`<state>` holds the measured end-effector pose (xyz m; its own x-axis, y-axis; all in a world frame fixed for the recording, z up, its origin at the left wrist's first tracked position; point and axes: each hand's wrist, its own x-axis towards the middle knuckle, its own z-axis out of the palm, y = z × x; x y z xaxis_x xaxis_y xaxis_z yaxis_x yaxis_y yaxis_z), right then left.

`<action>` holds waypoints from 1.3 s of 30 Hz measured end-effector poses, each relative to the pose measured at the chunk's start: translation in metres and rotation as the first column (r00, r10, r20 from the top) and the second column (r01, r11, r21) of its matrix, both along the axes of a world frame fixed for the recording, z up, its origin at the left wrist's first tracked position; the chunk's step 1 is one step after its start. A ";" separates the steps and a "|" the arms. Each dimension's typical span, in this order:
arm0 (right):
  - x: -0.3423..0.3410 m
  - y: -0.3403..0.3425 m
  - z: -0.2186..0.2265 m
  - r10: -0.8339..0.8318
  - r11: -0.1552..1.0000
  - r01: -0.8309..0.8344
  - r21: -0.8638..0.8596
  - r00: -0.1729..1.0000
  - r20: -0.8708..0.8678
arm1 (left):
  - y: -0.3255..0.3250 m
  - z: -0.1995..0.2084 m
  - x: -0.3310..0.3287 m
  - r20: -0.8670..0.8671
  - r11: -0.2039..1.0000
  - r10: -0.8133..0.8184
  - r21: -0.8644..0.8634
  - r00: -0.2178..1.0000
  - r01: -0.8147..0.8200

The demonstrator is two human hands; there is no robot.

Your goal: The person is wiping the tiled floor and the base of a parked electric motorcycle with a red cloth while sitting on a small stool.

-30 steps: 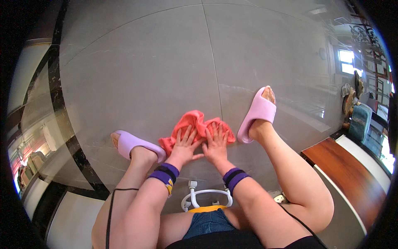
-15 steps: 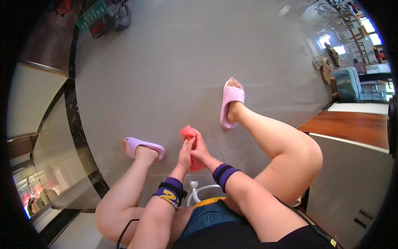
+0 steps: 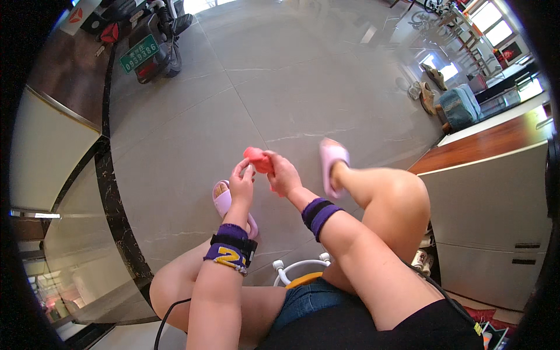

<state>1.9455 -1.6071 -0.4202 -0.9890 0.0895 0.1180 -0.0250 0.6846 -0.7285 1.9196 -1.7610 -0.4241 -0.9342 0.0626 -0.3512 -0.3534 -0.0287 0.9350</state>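
A crumpled coral-red cloth is held up in front of me, above the floor. My right hand is wrapped round its right side, and a small bit of red shows below that palm. At the cloth's left end, the fingertips and thumb of my left hand pinch its edge. Both wrists wear purple bands with black straps. Parts of the cloth are hidden by the right fingers.
Grey tiled floor spreads ahead, with my feet in pink slippers. A parked scooter stands far left. At right are a wood-topped cabinet, a blue-covered stool and shoes. A white-framed stool is beneath me.
Both hands have risen and moved forward with the cloth. They were clasped together round it and are now a little apart. My left foot has drawn inward, and the view has tilted up.
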 end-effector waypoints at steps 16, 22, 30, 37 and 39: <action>0.039 0.018 -0.147 0.177 0.924 -0.291 0.248 0.900 0.398 | 0.028 -0.139 0.021 0.221 -0.010 -0.691 -0.955 0.688 0.296; -0.105 0.062 -0.173 0.313 0.942 -0.321 0.094 0.945 0.092 | 0.052 -0.165 -0.085 0.164 -0.109 -0.571 -0.986 0.804 0.123; -0.292 0.245 -0.197 0.106 0.889 -0.134 0.437 0.990 0.088 | 0.213 -0.192 -0.286 -0.213 0.186 -0.836 -0.977 0.505 -0.104; -0.243 0.415 -0.183 -0.236 0.887 0.107 0.450 0.941 0.242 | 0.408 -0.150 -0.293 0.183 -0.131 -0.929 -0.976 0.323 0.174; -0.188 0.428 -0.185 -0.320 0.871 0.194 0.451 0.921 0.222 | 0.428 -0.146 -0.260 0.145 -0.093 -0.961 -0.972 0.236 0.217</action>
